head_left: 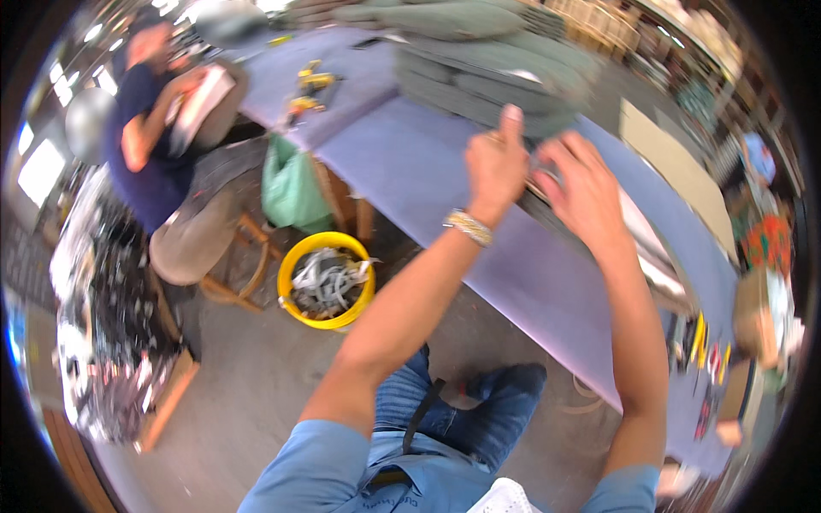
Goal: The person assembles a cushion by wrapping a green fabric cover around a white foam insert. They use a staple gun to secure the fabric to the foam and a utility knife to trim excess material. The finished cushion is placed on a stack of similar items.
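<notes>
My left hand (499, 167) is in front of the stack of grey-green padded cushions (492, 81), its fingers curled in and its thumb pointing up. Close beside it, my right hand (586, 184) has its fingers bent, with thumb and fingertips drawn together toward the left hand. A small dark and light bit shows between the hands, too blurred to name. Below and right of them, a long flat piece with a pale, shiny surface (646, 244) lies on the blue-covered table (376, 154), partly hidden by my right hand and forearm.
A yellow bucket (293, 306) of scraps stands on the floor left of the table. Another person (154, 128) sits at far left, holding something pale. A yellow tool (312, 83) lies on the far tabletop; several hand tools (701, 346) and a cardboard sheet (671, 167) lie right.
</notes>
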`<move>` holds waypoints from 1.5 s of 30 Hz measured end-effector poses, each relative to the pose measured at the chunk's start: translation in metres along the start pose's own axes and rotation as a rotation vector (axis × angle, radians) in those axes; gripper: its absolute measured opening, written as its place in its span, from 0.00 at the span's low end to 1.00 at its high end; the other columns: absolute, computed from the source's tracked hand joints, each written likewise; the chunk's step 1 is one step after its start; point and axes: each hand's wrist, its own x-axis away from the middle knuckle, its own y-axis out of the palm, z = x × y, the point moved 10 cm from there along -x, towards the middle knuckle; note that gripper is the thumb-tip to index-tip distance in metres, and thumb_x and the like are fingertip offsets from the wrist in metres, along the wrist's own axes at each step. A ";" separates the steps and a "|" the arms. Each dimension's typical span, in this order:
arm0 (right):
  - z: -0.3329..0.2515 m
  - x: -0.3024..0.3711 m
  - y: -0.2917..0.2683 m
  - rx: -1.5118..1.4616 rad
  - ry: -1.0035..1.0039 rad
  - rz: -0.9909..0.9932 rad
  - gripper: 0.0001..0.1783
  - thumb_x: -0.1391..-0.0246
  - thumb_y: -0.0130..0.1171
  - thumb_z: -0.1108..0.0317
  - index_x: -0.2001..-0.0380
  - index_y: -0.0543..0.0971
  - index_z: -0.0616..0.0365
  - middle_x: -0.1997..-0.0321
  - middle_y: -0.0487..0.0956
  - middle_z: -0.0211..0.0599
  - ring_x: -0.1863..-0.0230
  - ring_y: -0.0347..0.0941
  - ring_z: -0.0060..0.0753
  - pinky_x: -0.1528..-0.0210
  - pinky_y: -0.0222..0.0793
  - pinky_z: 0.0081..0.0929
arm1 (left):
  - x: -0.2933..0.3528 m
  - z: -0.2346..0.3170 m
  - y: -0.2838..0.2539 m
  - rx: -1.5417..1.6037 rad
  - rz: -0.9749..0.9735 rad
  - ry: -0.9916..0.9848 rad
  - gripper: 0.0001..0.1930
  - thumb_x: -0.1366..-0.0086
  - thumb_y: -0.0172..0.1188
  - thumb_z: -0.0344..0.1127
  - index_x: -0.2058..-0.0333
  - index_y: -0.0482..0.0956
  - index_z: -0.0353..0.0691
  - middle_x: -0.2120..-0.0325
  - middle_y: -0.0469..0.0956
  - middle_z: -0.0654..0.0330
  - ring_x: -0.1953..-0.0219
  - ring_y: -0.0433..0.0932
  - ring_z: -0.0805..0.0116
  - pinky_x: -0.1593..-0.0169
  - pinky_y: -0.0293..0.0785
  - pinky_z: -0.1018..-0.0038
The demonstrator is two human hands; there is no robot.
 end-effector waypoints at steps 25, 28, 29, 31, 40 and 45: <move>0.001 -0.031 0.108 -0.188 0.099 -0.615 0.22 0.51 0.68 0.64 0.51 0.89 0.35 0.63 0.88 0.44 0.59 0.85 0.50 0.57 0.80 0.46 | 0.022 -0.066 -0.053 0.106 -0.448 0.177 0.16 0.17 0.43 0.41 0.46 0.74 0.36 0.31 0.66 0.51 0.38 0.67 0.71 0.32 0.63 0.68; 0.010 -0.028 0.107 -0.273 0.115 -0.617 0.19 0.50 0.68 0.63 0.52 0.89 0.39 0.63 0.88 0.43 0.57 0.84 0.50 0.54 0.79 0.46 | 0.024 -0.066 -0.052 0.149 -0.488 0.138 0.15 0.18 0.45 0.39 0.45 0.73 0.36 0.29 0.62 0.50 0.34 0.66 0.67 0.30 0.61 0.67; 0.014 -0.026 0.109 -0.285 0.140 -0.645 0.20 0.50 0.69 0.63 0.52 0.89 0.40 0.64 0.87 0.43 0.57 0.84 0.50 0.54 0.78 0.46 | 0.025 -0.065 -0.051 0.172 -0.503 0.121 0.14 0.18 0.45 0.39 0.45 0.73 0.37 0.28 0.61 0.50 0.33 0.65 0.66 0.30 0.60 0.66; 0.022 -0.025 0.111 -0.300 0.189 -0.697 0.20 0.50 0.70 0.63 0.51 0.88 0.42 0.64 0.87 0.42 0.56 0.84 0.50 0.53 0.78 0.46 | 0.028 -0.055 -0.048 0.175 -0.522 0.130 0.14 0.19 0.47 0.36 0.45 0.74 0.35 0.28 0.62 0.46 0.27 0.58 0.60 0.26 0.53 0.62; 0.011 -0.052 0.085 -0.250 -0.190 -0.586 0.13 0.48 0.69 0.63 0.58 0.85 0.50 0.63 0.87 0.37 0.61 0.83 0.48 0.60 0.77 0.47 | 0.008 -0.046 -0.040 0.277 -0.425 0.017 0.09 0.25 0.53 0.26 0.49 0.75 0.35 0.39 0.74 0.51 0.33 0.68 0.64 0.31 0.64 0.67; -0.006 -0.054 0.087 -0.062 -0.434 -0.398 0.08 0.45 0.64 0.64 0.61 0.85 0.49 0.69 0.85 0.34 0.63 0.84 0.46 0.67 0.77 0.43 | -0.008 -0.052 -0.032 0.319 -0.377 -0.023 0.07 0.26 0.55 0.29 0.52 0.75 0.38 0.58 0.79 0.67 0.66 0.66 0.85 0.62 0.62 0.83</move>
